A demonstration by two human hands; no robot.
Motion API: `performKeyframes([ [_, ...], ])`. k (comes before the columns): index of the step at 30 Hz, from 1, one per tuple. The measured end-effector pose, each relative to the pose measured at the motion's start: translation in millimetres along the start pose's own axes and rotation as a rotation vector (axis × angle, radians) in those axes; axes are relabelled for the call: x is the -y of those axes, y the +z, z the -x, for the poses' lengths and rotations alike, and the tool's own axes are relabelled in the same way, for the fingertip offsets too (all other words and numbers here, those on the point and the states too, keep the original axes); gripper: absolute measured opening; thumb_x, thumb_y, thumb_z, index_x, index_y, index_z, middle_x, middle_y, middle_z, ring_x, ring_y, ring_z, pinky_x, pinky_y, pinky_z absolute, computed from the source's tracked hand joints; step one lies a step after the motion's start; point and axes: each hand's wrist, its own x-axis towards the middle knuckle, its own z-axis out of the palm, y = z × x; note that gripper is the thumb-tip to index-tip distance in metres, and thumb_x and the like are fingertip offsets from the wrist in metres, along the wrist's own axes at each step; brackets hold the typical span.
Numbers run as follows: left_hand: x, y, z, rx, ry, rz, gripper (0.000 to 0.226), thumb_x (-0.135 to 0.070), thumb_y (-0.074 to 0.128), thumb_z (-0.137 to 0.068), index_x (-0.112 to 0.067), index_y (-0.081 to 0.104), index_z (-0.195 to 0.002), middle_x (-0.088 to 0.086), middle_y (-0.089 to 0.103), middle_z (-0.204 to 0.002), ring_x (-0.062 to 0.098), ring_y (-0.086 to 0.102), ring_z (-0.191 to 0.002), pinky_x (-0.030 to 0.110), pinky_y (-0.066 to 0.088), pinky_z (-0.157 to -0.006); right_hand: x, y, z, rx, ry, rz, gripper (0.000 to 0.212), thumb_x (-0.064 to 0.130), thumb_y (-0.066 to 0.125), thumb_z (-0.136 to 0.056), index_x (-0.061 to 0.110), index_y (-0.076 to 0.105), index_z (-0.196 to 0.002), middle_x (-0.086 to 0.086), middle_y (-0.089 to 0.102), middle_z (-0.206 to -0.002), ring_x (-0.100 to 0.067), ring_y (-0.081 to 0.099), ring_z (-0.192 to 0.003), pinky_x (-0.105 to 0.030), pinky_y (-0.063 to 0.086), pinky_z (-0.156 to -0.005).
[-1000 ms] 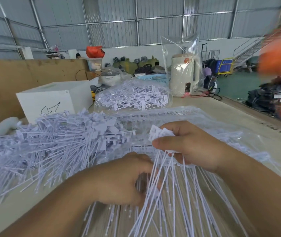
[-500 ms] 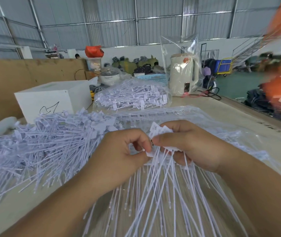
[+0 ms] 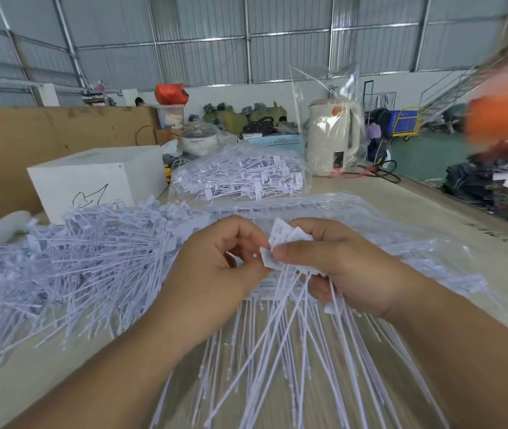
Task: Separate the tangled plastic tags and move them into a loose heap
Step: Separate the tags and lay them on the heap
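Since a second ago, the left hand (image 3: 215, 267) has risen from the strands to frame centre, its curled thumb and fingers pinching at a tag head. Just right, the right hand (image 3: 333, 267) grips the bundle of plastic tags (image 3: 283, 308), stems fanning toward the bottom edge. A loose heap (image 3: 70, 267) fills the table (image 3: 450, 212) at left; bare tabletop shows at right.

Tags (image 3: 70, 267) thin white plastic, matt; bag (image 3: 401, 239) glossy clear film (crinkled); table (image 3: 450, 212) smooth pale wood.
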Motion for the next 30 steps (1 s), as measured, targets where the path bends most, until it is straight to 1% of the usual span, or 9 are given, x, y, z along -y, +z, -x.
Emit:
performKeyframes([
  [5, -3.2, 1.9, 0.9, 0.008, -0.015, -0.001, 0.021, -0.014, 0.079, -0.073, -0.032, 0.068, -0.080, -0.014, 0.066, -0.069, -0.002, 0.053, -0.057, 0.012, 0.041, -0.055, -0.1, 3.7, -0.3, -0.040, -0.015, -0.013, 0.034, 0.045, 0.076, -0.060, 0.018, 0.067, -0.080, -0.010, 0.043, -0.075, -0.030, 0.033, -0.062, -0.030, 0.024, -0.046],
  [9, -5.9, 0.1, 1.7, 0.049, -0.058, -0.097, 0.019, -0.016, 0.079, -0.077, -0.032, 0.068, -0.079, -0.026, 0.061, -0.065, -0.006, 0.049, -0.052, 0.006, 0.036, -0.052, 1.8, 0.9, -0.2, -0.092, -0.042, -0.008, 0.043, 0.042, 0.076, -0.064, 0.006, 0.062, -0.083, -0.012, 0.042, -0.073, -0.026, 0.033, -0.055, -0.031, 0.024, -0.045],
  [11, -7.5, -2.1, 2.8, 0.075, -0.075, -0.134, 0.014, -0.024, 0.077, -0.077, -0.035, 0.068, -0.079, -0.029, 0.061, -0.073, -0.008, 0.052, -0.061, 0.005, 0.034, -0.055, 4.4, -1.3, 0.3, -0.131, -0.064, -0.035, 0.032, 0.036, 0.075, -0.070, 0.008, 0.065, -0.082, -0.015, 0.048, -0.073, -0.025, 0.036, -0.052, -0.028, 0.024, -0.044],
  [14, -13.0, -4.2, 3.1, 0.112, -0.002, -0.192, 0.018, -0.050, 0.061, -0.069, -0.041, 0.070, -0.081, -0.029, 0.061, -0.097, -0.009, 0.053, -0.097, 0.006, 0.033, -0.073, 7.8, -2.8, 1.6, -0.173, -0.105, -0.077, 0.024, 0.031, 0.072, -0.074, 0.011, 0.066, -0.083, -0.018, 0.054, -0.074, -0.016, 0.036, -0.042, -0.025, 0.025, -0.042],
  [16, -15.6, -2.5, 5.1, 0.133, 0.021, -0.179, 0.031, -0.062, 0.055, -0.067, -0.039, 0.070, -0.080, -0.026, 0.063, -0.097, -0.008, 0.053, -0.099, 0.004, 0.032, -0.072, 8.5, -0.5, 2.9, -0.165, -0.140, -0.111, 0.021, 0.029, 0.071, -0.075, 0.011, 0.062, -0.083, -0.006, 0.052, -0.062, -0.012, 0.035, -0.038, -0.022, 0.025, -0.041],
  [18, -21.2, 2.7, 9.3, 0.149, -0.023, -0.179, 0.034, -0.067, 0.067, -0.064, -0.040, 0.069, -0.085, -0.027, 0.064, -0.090, -0.011, 0.055, -0.088, 0.001, 0.033, -0.066, 8.8, 5.9, 4.2, -0.140, -0.185, -0.154, 0.014, 0.023, 0.068, -0.078, 0.011, 0.062, -0.083, 0.000, 0.056, -0.058, -0.008, 0.044, -0.038, -0.018, 0.032, -0.039],
  [22, -24.4, 16.2, 13.0, 0.236, -0.117, -0.018, 0.021, -0.025, 0.081, -0.077, -0.033, 0.070, -0.093, -0.023, 0.072, -0.081, -0.008, 0.065, -0.075, 0.004, 0.042, -0.064, 3.9, 15.9, 2.3, -0.162, -0.216, -0.178, 0.008, 0.021, 0.068, -0.077, 0.018, 0.063, -0.083, -0.004, 0.064, -0.069, -0.016, 0.061, -0.058, -0.024, 0.046, -0.052],
  [25, -26.2, 20.1, 14.0, 0.226, -0.172, 0.058, 0.024, -0.019, 0.077, -0.079, -0.031, 0.067, -0.097, -0.016, 0.071, -0.079, -0.002, 0.065, -0.073, 0.009, 0.047, -0.065, 0.4, 16.4, 0.0, -0.201, -0.224, -0.130, 0.007, 0.025, 0.068, -0.077, 0.022, 0.064, -0.082, -0.003, 0.063, -0.073, -0.019, 0.062, -0.068, -0.033, 0.047, -0.064],
  [30, -28.7, 21.8, 16.0, 0.261, -0.187, 0.190, 0.029, 0.000, 0.070, -0.079, -0.027, 0.067, -0.089, -0.005, 0.069, -0.068, 0.003, 0.064, -0.066, 0.012, 0.050, -0.063, -1.7, 20.4, -0.4, -0.200, -0.266, -0.086, 0.003, 0.027, 0.064, -0.082, 0.026, 0.062, -0.082, 0.004, 0.062, -0.070, -0.015, 0.061, -0.065, -0.030, 0.047, -0.060],
])
